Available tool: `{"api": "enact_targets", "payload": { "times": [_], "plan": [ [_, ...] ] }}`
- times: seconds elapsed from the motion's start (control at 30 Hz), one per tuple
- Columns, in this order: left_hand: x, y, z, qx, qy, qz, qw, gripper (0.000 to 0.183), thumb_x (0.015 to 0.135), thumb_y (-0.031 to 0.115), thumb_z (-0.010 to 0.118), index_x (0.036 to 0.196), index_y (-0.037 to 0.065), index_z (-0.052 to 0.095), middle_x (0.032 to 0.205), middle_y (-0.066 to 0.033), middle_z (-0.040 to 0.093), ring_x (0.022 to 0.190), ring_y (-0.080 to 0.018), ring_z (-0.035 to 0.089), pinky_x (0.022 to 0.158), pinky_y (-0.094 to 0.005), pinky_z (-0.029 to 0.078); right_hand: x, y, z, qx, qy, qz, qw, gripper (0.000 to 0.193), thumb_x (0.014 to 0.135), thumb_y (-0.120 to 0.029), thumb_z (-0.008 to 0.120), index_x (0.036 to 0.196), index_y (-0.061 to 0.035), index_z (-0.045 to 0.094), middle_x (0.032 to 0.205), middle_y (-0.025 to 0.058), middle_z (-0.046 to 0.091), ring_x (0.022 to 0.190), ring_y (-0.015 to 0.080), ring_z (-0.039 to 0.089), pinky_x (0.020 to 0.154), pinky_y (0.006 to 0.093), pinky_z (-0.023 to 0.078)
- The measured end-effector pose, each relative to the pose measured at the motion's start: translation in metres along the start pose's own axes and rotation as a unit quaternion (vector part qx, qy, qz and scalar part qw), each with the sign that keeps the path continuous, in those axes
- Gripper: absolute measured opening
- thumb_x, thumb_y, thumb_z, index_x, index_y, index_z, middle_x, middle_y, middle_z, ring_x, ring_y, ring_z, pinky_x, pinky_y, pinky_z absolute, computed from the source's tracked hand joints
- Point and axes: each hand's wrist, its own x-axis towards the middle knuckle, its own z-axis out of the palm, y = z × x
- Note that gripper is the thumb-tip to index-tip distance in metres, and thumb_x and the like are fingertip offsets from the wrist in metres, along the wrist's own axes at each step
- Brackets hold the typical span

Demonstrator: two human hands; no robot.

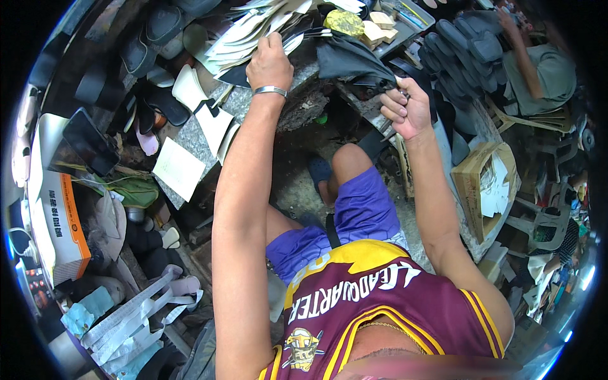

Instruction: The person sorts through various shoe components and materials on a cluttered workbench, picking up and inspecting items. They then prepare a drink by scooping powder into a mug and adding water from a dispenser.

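My left hand (270,63), with a metal bracelet at the wrist, is closed at the near edge of a fanned pile of thin white sheets (244,39). Its fingertips are turned away, so what they grip is hidden. A flat black piece (235,76) lies beside that hand. To the right, my right hand (406,109) is closed on the gathered corner of a black cloth (351,60). The cloth stretches from the worktable's far side toward this hand.
Cut white pieces (214,128) and a pale square sheet (179,169) lie on the worktable's left part. Beyond the cloth are a yellow lump (344,23) and wooden blocks (380,28). A cardboard box (472,183) stands right; another person (541,79) sits at the far right.
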Motion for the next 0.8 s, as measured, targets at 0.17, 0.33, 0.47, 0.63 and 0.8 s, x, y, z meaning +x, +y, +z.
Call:
{"api": "enact_targets", "payload": {
  "times": [0.17,0.33,0.47,0.63,0.8],
  "plan": [
    [-0.004,0.019,-0.009,0.022,-0.053,0.002,0.998,0.042,0.078,0.005,0.079,0.113,0.01,0.056,0.108,-0.0155,0.065,0.095,-0.0405,0.073,0.078,-0.0516,0.061,-0.058,-0.013,-0.01,0.01,-0.077,0.014,0.997,0.026,0.101,-0.025,0.052,0.079,-0.0101,0.054,0.056,-0.0074,0.035,0.041,0.0069,0.034,0.037,0.024,0.027],
    [-0.019,0.029,-0.027,0.023,-0.174,0.043,0.984,0.059,0.077,0.02,0.086,0.126,0.006,0.057,0.117,-0.0199,0.064,0.105,-0.0419,0.07,0.09,-0.0501,0.059,-0.083,-0.013,-0.035,0.048,-0.057,0.025,0.997,0.027,0.1,-0.026,0.052,0.078,-0.0116,0.055,0.056,-0.007,0.035,0.04,0.0074,0.033,0.037,0.0237,0.028],
    [-0.037,0.034,-0.071,-0.031,-0.199,0.06,0.978,0.076,0.085,0.04,0.084,0.143,0.005,0.05,0.133,-0.0246,0.061,0.115,-0.0449,0.067,0.094,-0.0526,0.057,-0.104,-0.006,-0.022,0.061,-0.073,0.04,0.995,0.028,0.1,-0.029,0.054,0.079,-0.011,0.056,0.055,-0.0071,0.035,0.04,0.0074,0.034,0.037,0.0254,0.026],
    [-0.127,0.072,-0.124,-0.187,-0.213,-0.075,0.956,0.063,0.089,0.05,0.079,0.127,0.001,0.066,0.109,-0.0222,0.073,0.091,-0.0401,0.072,0.081,-0.048,0.057,-0.169,-0.003,0.034,-0.02,-0.031,0.096,0.995,0.017,0.095,-0.027,0.057,0.09,-0.011,0.061,0.056,-0.008,0.037,0.039,0.0059,0.029,0.036,0.0238,0.025],
    [-0.228,0.097,-0.158,-0.52,-0.425,-0.442,0.595,0.071,0.096,0.075,0.062,0.11,0.006,0.074,0.072,0.0076,0.058,0.05,-0.0064,0.037,0.046,-0.0303,0.032,-0.243,0.015,0.051,-0.196,-0.213,0.197,0.937,0.018,0.094,-0.028,0.065,0.098,-0.0125,0.058,0.065,-0.0065,0.041,0.047,0.0036,0.032,0.041,0.0217,0.026]
  ]
}}
